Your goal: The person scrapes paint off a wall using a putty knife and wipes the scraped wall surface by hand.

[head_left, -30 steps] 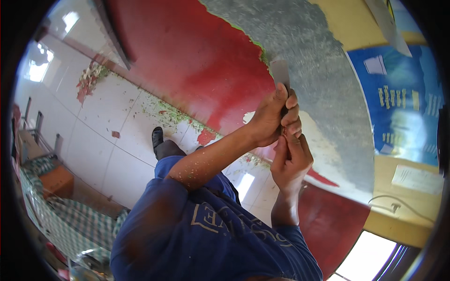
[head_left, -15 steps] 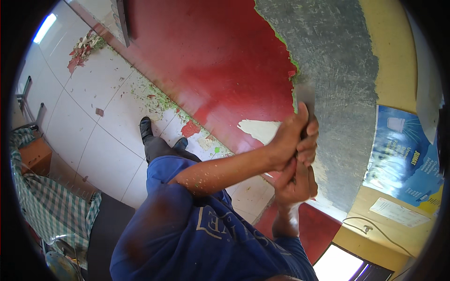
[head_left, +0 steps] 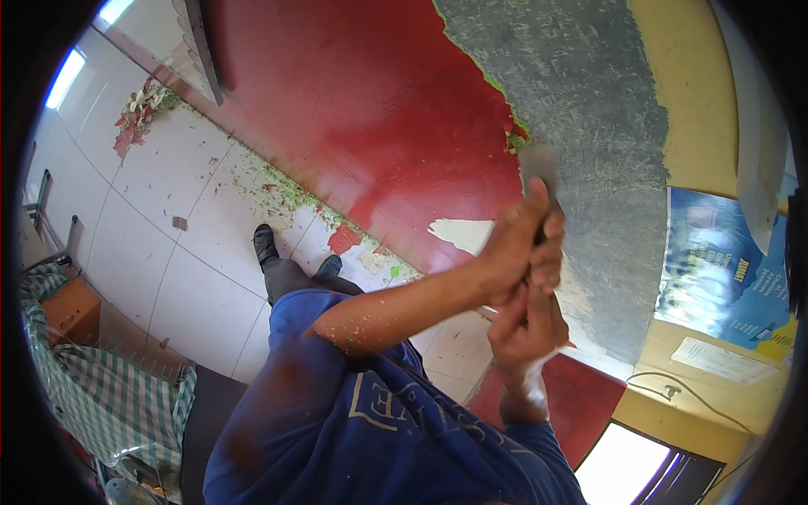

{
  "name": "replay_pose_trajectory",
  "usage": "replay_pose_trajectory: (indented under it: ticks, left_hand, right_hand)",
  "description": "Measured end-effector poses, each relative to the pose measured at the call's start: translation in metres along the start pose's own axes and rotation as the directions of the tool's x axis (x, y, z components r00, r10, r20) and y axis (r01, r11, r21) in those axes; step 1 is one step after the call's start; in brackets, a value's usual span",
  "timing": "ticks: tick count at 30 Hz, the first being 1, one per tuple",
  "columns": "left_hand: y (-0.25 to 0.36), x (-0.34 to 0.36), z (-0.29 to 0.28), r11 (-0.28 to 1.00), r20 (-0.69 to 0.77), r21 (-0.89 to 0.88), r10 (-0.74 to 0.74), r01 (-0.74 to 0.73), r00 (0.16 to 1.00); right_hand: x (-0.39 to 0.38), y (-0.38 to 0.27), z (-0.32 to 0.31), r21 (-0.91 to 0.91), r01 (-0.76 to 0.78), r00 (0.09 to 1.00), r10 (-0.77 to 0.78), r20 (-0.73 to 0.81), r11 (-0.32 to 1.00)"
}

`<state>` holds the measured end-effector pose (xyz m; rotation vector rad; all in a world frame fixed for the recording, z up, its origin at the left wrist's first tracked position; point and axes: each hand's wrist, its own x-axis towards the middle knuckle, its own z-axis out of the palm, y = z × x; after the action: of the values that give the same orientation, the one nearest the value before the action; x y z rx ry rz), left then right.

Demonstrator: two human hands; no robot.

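Observation:
My left hand [head_left: 515, 246] is closed around the handle of a scraper, its thumb pointing up toward the blade. Just below, my right hand [head_left: 528, 332] is closed at the lower end of the same grip; the handle is mostly hidden by fingers. The flat metal scraper [head_left: 539, 165] has its slightly blurred blade at the wall, where red paint [head_left: 379, 109] meets a bare grey scraped strip [head_left: 589, 101]. A ragged green rim runs along that border. Crumpled green and red paint shavings [head_left: 517, 138] cling beside the blade.
Paint flakes [head_left: 278, 189] litter the white tiled floor [head_left: 202, 278] along the wall, with a heap of peelings [head_left: 143, 114] farther left. A blue poster [head_left: 715, 269] and a cable [head_left: 707, 404] are on the yellow wall. A checked cloth [head_left: 126, 396] and brown box [head_left: 71, 311] lie at left.
The scraper stays in both hands at the paint border. A small bunch of shavings has gathered beside its blade. The whole view has shifted slightly.

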<state>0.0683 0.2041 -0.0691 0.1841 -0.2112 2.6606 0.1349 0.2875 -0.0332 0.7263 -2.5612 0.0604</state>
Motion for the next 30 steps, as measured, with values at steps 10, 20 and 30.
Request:
replay_pose_trajectory:
  ticks: [10, 20, 30]
  left_hand:
    - [-0.004, 0.000, 0.005, 0.995, -0.124, -0.035, -0.093, 0.090, 0.988]
    - [-0.001, -0.008, 0.005, 0.996, -0.177, -0.037, -0.088, 0.083, 0.980]
    - [0.017, 0.003, -0.004, 0.999, -0.018, -0.046, -0.006, 0.005, 1.000]
  right_hand:
    - [0.002, -0.010, -0.003, 0.053, -0.098, 0.995, 0.099, -0.014, 0.994]
    - [-0.001, -0.010, -0.010, -0.012, -0.070, 0.997, 0.070, 0.018, 0.998]
    - [0.015, -0.003, -0.003, 0.033, 0.030, 0.999, -0.031, 0.042, 0.999]
